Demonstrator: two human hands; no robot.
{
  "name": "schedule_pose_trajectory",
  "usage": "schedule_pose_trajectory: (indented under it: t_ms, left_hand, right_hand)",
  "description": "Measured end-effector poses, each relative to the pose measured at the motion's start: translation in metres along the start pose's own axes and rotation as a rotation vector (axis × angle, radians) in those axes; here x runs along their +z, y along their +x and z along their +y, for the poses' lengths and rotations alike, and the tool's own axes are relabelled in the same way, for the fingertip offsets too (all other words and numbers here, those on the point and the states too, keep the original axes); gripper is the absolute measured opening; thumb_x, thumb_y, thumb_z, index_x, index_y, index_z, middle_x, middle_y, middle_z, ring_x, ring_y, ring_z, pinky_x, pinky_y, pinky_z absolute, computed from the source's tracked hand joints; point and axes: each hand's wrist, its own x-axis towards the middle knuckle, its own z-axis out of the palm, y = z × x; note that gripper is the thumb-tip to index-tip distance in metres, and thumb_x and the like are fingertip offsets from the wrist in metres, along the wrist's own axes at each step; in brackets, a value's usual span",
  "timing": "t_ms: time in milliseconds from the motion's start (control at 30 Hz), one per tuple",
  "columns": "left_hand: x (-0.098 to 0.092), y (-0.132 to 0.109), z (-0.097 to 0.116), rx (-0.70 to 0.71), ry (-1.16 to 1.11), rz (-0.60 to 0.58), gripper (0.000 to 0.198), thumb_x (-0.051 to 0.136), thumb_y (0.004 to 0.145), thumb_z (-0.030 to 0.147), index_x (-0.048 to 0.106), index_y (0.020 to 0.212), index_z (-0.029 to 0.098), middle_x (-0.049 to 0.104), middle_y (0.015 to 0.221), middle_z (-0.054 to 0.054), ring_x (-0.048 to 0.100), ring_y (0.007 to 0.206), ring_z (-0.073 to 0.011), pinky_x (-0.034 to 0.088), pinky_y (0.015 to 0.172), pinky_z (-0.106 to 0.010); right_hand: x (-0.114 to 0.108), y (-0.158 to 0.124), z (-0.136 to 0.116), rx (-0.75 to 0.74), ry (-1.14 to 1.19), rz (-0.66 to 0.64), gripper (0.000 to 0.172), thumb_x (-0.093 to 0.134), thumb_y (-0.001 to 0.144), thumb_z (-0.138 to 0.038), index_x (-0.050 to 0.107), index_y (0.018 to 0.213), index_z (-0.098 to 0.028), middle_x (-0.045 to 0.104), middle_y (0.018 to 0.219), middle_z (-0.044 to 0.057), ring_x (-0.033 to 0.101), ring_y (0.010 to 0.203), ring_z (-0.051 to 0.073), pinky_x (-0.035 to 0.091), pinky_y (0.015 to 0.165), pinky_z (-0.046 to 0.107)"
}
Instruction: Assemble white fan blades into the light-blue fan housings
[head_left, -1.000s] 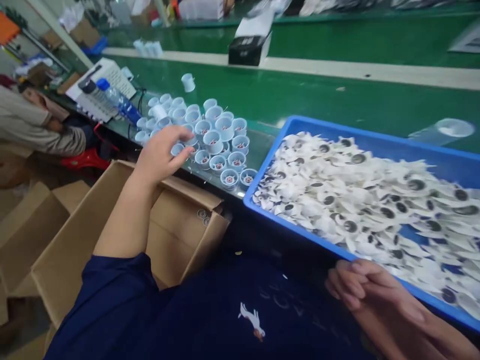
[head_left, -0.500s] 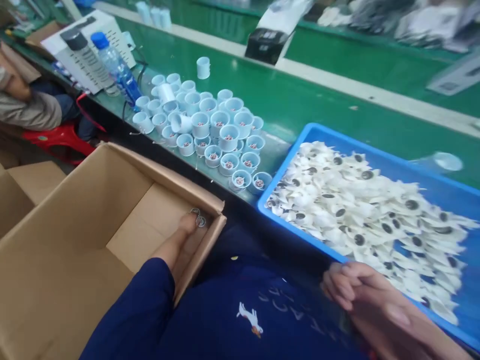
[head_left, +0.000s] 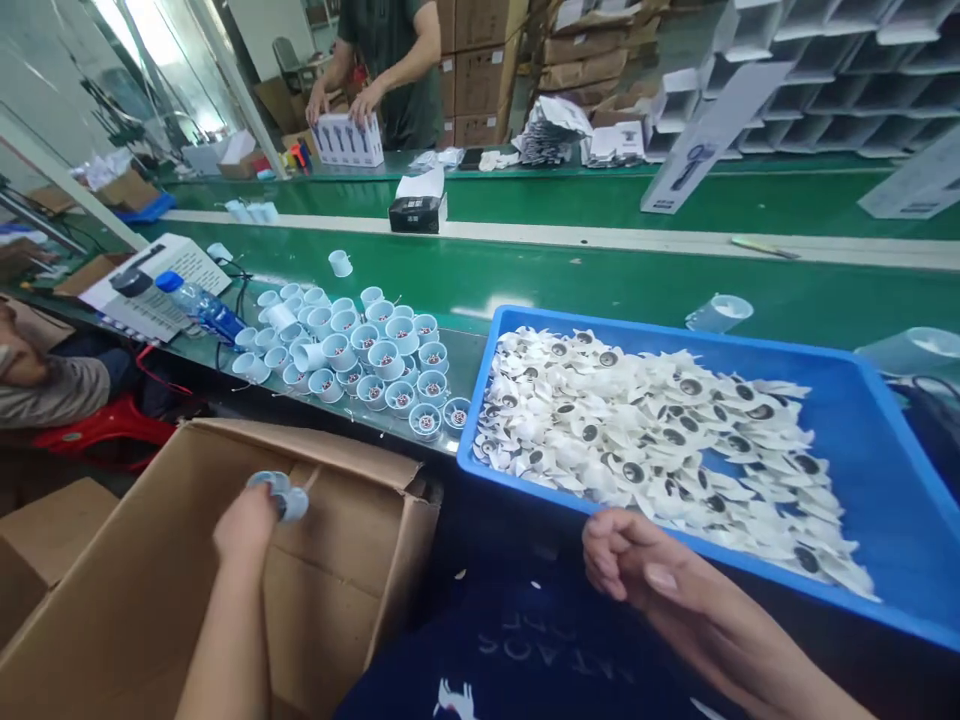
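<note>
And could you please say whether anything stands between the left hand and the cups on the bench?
Yes, the far wall of the cardboard box lies between the left hand and those cups; the hand's height against it is unclear.

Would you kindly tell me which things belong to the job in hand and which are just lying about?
Probably the job's: light-blue cups, some in the left hand; cardboard box; blue tray; white bladed parts.
Probably just lying about: blue-capped bottle; black carton.
</note>
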Motion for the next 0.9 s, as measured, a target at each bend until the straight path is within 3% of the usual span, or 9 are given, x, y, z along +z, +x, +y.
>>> schedule_pose_trajectory:
  t_ms: [67,133,200,233,367,467,533,700,900]
  left_hand:
    - [-0.048,-0.019,-0.024,-0.097,0.015,0.207,0.040,0.034,0.103,0.036,0.061,0.127,0.018,0.070,0.121,-0.016,0.071,0.100,-0.0337,0.056,0.072,-0.042]
    - [-0.087,-0.039,-0.028,-0.079,-0.055,0.552,0.040,0.036,0.101,0.040,0.060,0.127,0.021,0.071,0.120,-0.013,0.069,0.107,-0.0345,0.056,0.077,-0.043]
    - [-0.115,-0.057,-0.007,0.105,-0.159,0.824,0.033,0.044,0.095,0.037,0.063,0.118,0.023,0.074,0.113,-0.009,0.069,0.107,-0.0316,0.055,0.084,-0.042]
    - [-0.126,-0.063,0.012,0.240,-0.191,0.869,0.030,0.046,0.093,0.034,0.065,0.114,0.023,0.075,0.111,-0.008,0.069,0.108,-0.0299,0.055,0.088,-0.040]
    - [-0.149,-0.064,0.116,0.651,-0.115,0.628,0.034,0.047,0.092,0.022,0.068,0.118,0.020,0.071,0.129,-0.008,0.064,0.120,-0.0225,0.049,0.102,-0.030]
    - [-0.155,-0.048,0.186,0.729,-0.038,0.510,0.036,0.049,0.092,0.019,0.069,0.122,0.026,0.070,0.130,-0.005,0.066,0.117,-0.0231,0.052,0.095,-0.031]
    - [-0.156,-0.037,0.216,0.739,-0.002,0.466,0.037,0.050,0.091,0.016,0.070,0.120,0.027,0.072,0.125,-0.006,0.068,0.112,-0.0256,0.053,0.090,-0.034]
    - [-0.155,-0.024,0.241,0.738,0.047,0.393,0.035,0.051,0.089,0.011,0.073,0.112,0.026,0.073,0.118,-0.009,0.070,0.106,-0.0281,0.053,0.085,-0.037]
    - [-0.162,-0.031,0.231,0.717,-0.024,0.403,0.044,0.063,0.089,0.017,0.062,0.132,0.026,0.059,0.141,-0.009,0.064,0.118,-0.0276,0.053,0.091,-0.036]
  right_hand:
    - [0.004,0.008,-0.001,0.002,0.041,-0.050,0.042,0.079,0.075,-0.057,0.072,0.101,-0.025,0.056,0.080,0.004,0.048,0.070,0.017,0.038,0.065,0.030]
    - [0.007,0.014,-0.002,0.003,0.084,-0.102,0.042,0.081,0.074,-0.056,0.071,0.100,-0.024,0.056,0.078,0.003,0.047,0.069,0.016,0.036,0.065,0.029]
    - [0.008,0.017,-0.003,0.000,0.120,-0.141,0.042,0.082,0.074,-0.055,0.071,0.100,-0.024,0.057,0.078,0.002,0.047,0.069,0.015,0.036,0.066,0.028]
    - [0.009,0.016,-0.003,-0.003,0.129,-0.157,0.042,0.082,0.074,-0.054,0.071,0.100,-0.024,0.057,0.079,0.002,0.047,0.069,0.015,0.036,0.067,0.029]
    - [-0.001,0.001,-0.003,-0.037,0.118,-0.140,0.043,0.082,0.074,-0.056,0.071,0.101,-0.025,0.057,0.080,0.002,0.047,0.072,0.016,0.036,0.067,0.029]
    - [-0.021,-0.023,-0.001,-0.063,0.122,-0.035,0.043,0.081,0.073,-0.057,0.071,0.102,-0.026,0.057,0.084,0.003,0.048,0.074,0.017,0.038,0.069,0.029]
    - [-0.039,-0.040,0.002,-0.080,0.132,0.036,0.042,0.078,0.076,-0.058,0.071,0.104,-0.027,0.057,0.086,0.003,0.048,0.076,0.018,0.041,0.071,0.030]
    - [-0.071,-0.070,0.007,-0.112,0.135,0.166,0.033,0.070,0.084,-0.055,0.070,0.106,-0.030,0.055,0.088,0.005,0.049,0.079,0.020,0.046,0.075,0.033]
    - [-0.084,-0.077,-0.003,-0.102,0.064,0.169,0.040,0.071,0.078,-0.062,0.072,0.099,-0.029,0.056,0.084,0.007,0.051,0.077,0.022,0.050,0.072,0.035]
